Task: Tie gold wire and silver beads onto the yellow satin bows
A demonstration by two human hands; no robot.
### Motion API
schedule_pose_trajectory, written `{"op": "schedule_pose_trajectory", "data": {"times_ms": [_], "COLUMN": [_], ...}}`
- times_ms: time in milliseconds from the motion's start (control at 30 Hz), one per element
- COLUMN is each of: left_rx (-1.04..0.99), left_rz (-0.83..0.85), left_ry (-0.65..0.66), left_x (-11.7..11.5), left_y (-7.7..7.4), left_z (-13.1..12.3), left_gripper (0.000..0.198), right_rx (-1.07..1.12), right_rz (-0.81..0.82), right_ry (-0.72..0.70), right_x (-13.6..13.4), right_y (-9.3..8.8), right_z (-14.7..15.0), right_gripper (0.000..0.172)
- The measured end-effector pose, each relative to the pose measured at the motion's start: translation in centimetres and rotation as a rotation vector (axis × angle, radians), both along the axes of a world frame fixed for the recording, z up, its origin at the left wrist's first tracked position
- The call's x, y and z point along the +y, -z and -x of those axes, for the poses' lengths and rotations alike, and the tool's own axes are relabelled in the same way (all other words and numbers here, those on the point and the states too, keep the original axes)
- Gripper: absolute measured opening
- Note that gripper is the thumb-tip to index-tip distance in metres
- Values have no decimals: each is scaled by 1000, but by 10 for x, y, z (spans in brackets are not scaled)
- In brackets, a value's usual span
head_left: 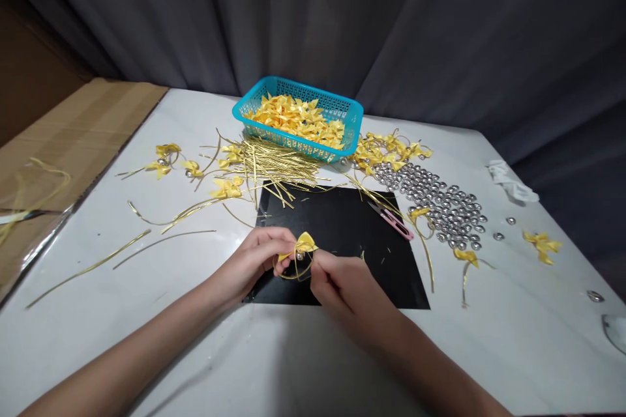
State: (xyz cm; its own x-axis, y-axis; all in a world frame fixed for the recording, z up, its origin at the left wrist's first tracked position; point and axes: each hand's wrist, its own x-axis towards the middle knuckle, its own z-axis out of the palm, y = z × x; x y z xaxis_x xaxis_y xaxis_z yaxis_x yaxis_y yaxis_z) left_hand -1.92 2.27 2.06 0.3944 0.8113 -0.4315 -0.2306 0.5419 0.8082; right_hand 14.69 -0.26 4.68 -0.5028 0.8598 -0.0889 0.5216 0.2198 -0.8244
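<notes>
Over the near edge of a black mat (342,221), my left hand (254,257) and my right hand (342,287) meet on a small yellow ribbon bow (304,244). Both pinch it with closed fingers. A thin gold wire tie (296,270) loops down from the bow between my fingers. A small silver bead seems to sit at the bow's middle, though it is too small to be sure.
A teal basket (352,120) of yellow bows stands at the back. In front of it lie a bundle of gold wire ties (274,169), loose bows, a heap of silver bells (440,199) and pink snips (396,221). Cardboard (63,143) lies at the left.
</notes>
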Motion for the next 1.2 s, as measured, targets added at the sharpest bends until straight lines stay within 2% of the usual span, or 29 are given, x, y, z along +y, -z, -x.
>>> {"op": "schedule_pose_trajectory", "data": {"times_ms": [433, 667, 800, 933, 1033, 1200], "left_rx": [40, 24, 11, 28, 41, 71], "left_rz": [-56, -50, -44, -89, -117, -178], "left_ry": [26, 14, 1, -20, -28, 13], "left_x": [-1, 0, -1, -3, -4, -4], "left_y": [1, 2, 3, 3, 4, 4], "left_z": [0, 0, -1, -1, -1, 1], "left_gripper": [18, 19, 18, 19, 19, 19], "right_rx": [-42, 39, 108, 203, 211, 255], "right_rz": [77, -15, -158, -248, -219, -64], "right_ry": [-37, 16, 182, 375, 463, 549], "right_x": [1, -2, -2, 2, 4, 6], "right_y": [-3, -2, -1, 4, 8, 6], "right_z": [-2, -4, -4, 3, 9, 10], "right_gripper": [23, 28, 29, 21, 19, 17]}}
